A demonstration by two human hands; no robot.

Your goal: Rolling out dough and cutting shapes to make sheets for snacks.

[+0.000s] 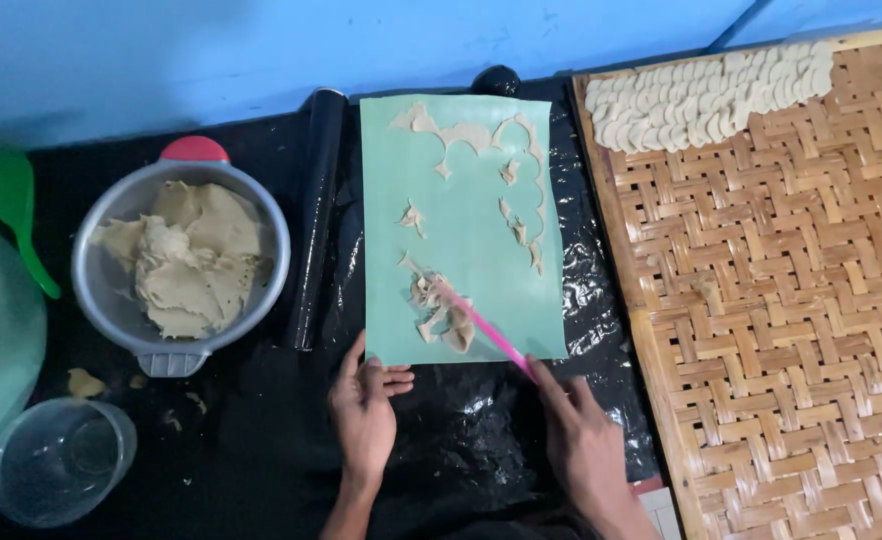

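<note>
A green plastic sheet (471, 190) lies on the black plastic-covered table, with thin dough scraps (439, 305) scattered over it. My left hand (364, 410) presses on the sheet's near left corner. My right hand (583, 440) grips a pink scraper stick (491, 335), whose tip is pushing a small heap of scraps near the sheet's front edge. More dough trimmings (521, 190) line the sheet's far and right sides.
A metal bowl of dough (186, 260) stands at the left, with a black rolling pin (316, 215) beside it. A clear plastic cup (59, 460) sits front left. A woven bamboo tray (791, 320) at the right carries several cut dough pieces (706, 95). A green ladle (6, 200) lies far left.
</note>
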